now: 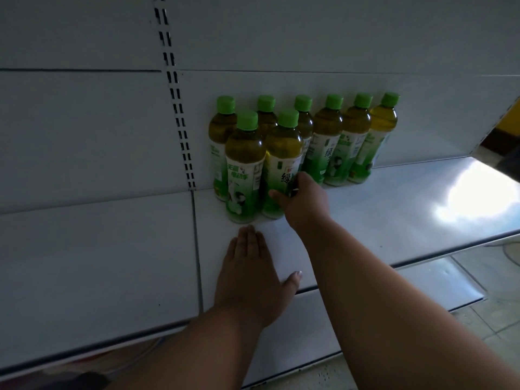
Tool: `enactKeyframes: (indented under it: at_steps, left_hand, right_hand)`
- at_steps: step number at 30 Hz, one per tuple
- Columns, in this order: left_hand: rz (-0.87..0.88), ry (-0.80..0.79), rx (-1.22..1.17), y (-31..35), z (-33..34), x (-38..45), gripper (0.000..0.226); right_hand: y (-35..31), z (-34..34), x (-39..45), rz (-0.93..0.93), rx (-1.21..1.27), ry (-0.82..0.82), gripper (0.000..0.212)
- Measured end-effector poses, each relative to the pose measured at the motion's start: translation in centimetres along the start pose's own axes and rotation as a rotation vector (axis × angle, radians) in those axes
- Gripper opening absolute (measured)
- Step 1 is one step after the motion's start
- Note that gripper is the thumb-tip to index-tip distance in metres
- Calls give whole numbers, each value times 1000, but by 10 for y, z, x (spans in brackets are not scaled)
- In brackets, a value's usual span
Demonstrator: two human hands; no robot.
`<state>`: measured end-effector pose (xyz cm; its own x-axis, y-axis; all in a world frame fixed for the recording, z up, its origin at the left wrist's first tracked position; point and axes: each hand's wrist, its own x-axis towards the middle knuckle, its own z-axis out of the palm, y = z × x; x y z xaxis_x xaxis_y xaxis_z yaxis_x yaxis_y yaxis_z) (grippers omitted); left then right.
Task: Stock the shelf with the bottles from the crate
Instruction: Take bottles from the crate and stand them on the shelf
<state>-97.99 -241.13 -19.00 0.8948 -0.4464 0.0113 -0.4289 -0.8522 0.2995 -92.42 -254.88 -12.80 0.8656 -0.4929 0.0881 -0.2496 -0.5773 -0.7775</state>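
Note:
Several green-capped tea bottles stand on the white shelf (394, 209): a back row against the rear panel and two in front. My right hand (302, 202) grips the lower part of the front right bottle (282, 159), thumb across its label. The front left bottle (244, 167) stands beside it, touching or nearly so. My left hand (250, 273) lies flat on the shelf with straight fingers, its fingertips just short of the front left bottle's base. The crate is out of view.
A slotted upright (176, 94) runs down the back panel left of the bottles. A seam (197, 249) splits the shelf into two boards. A lower shelf edge (439, 282) and tiled floor show at the right.

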Motion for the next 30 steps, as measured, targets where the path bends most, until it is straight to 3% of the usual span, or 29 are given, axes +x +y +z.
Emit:
enactKeyframes:
  at_steps: [4, 8, 13, 16, 22, 30]
  left_hand:
    - [1, -6, -15, 0, -2, -1, 108]
    - [9, -86, 23, 0, -6, 1, 104]
    - [78, -107, -18, -3, -19, -9, 97]
    - [221, -119, -56, 3, -26, -37, 90]
    - [751, -188, -25, 61, -22, -145, 91]
    - [956, -278, 11, 141, 10, -241, 86]
  right_hand:
    - [2, 1, -4, 16, -28, -6, 45]
    - [16, -9, -42, -21, -183, 84, 65]
    - [41, -63, -139, 53, -353, 49, 60]
    - [49, -95, -206, 130, -403, 45, 61]
    - [59, -139, -331, 389, -574, 103, 69]
    - [115, -189, -441, 680, -671, 90, 67]
